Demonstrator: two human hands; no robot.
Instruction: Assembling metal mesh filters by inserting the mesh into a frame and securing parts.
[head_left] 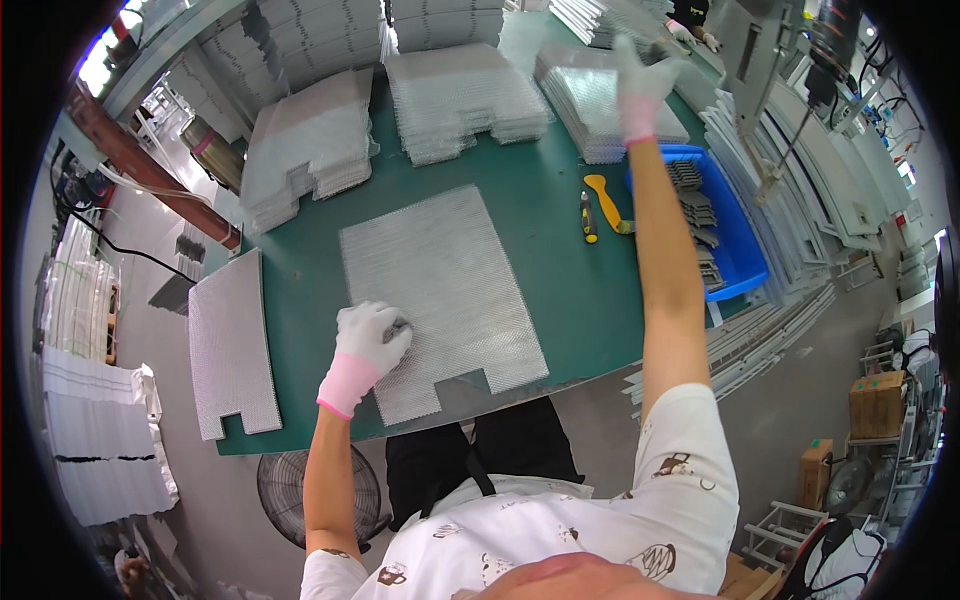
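Observation:
A silvery honeycomb-textured sheet (pixel 445 280) with a notch at its near edge lies in front of me on the green table (pixel 590 300). My left hand (pixel 368 345), in a white glove with a pink cuff, rests at the sheet's left side. Its fingers are curled, with something small and dark grey at the tips that I cannot make out. Reaching far to the right, my gloved right hand (pixel 643 88) is over a stack of silvery sheets (pixel 590 110). Motion smears its fingers, so whether they hold a sheet does not show.
Two more stacks of notched sheets (pixel 320 140) (pixel 460 95) stand at the back. One sheet (pixel 235 350) lies at the left edge. A yellow-handled scraper (pixel 604 203) and a utility knife (pixel 587 218) lie beside a blue bin (pixel 745 265) of grey brackets (pixel 697 210). Machinery (pixel 765 90) overhangs at right.

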